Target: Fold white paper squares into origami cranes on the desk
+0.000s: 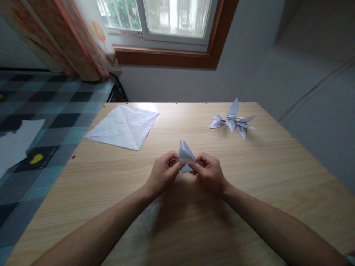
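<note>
Near the middle of the wooden table, a small folded piece of white paper [186, 152] is held between both hands, its pointed top standing up. My left hand [165, 168] pinches its left side between thumb and curled fingers. On the opposite side my right hand [208, 170] grips the paper the same way, thumb toward me. The thumbs press close together on the paper's near face, and the fingertips behind it are partly hidden.
A creased white sheet [126, 127] lies flat at the table's far left. Several folded paper flowers [232, 120] sit at the far right. The wooden table [111, 177] adjoins a bed with a checked cover [55, 111], where torn paper [16, 144] lies. A window is beyond.
</note>
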`<state>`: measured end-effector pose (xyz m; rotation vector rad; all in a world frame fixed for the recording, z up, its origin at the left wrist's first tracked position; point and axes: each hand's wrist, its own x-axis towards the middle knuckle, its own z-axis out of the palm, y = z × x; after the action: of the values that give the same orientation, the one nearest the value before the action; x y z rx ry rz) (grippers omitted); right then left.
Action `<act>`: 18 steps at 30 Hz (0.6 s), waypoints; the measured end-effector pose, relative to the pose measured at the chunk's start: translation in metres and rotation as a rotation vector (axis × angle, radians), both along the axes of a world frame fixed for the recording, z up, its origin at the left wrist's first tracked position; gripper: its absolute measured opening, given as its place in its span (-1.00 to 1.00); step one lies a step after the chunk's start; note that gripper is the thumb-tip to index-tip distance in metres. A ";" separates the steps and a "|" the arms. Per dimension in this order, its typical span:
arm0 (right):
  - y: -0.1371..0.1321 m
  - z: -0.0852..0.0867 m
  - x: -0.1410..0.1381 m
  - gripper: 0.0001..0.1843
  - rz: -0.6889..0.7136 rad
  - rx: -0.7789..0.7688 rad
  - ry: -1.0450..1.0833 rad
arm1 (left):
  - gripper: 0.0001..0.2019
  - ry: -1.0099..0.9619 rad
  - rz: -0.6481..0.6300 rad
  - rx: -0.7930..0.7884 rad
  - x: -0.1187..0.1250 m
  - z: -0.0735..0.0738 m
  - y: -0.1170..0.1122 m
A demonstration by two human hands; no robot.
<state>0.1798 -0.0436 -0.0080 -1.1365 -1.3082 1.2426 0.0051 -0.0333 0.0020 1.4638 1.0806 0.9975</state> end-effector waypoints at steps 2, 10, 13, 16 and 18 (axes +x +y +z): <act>0.001 0.001 0.000 -0.67 0.028 -0.030 0.025 | -0.77 -0.026 0.030 -0.005 0.000 0.001 0.000; 0.001 -0.003 -0.001 -0.65 -0.019 -0.039 0.030 | -0.80 -0.149 0.098 -0.042 0.003 -0.003 0.003; 0.000 -0.006 -0.001 -0.71 -0.160 0.030 -0.017 | -0.65 -0.236 0.140 -0.028 0.005 -0.005 0.002; 0.000 -0.007 -0.003 -0.76 -0.276 0.091 -0.058 | -0.65 -0.148 0.076 0.020 0.004 -0.004 0.001; 0.000 -0.006 -0.004 -0.76 -0.258 0.135 -0.077 | -0.69 -0.091 0.012 0.045 0.004 -0.003 0.001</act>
<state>0.1763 -0.0440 -0.0144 -1.2220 -1.2376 0.9178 0.0087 -0.0328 -0.0014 1.4355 1.0077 1.0933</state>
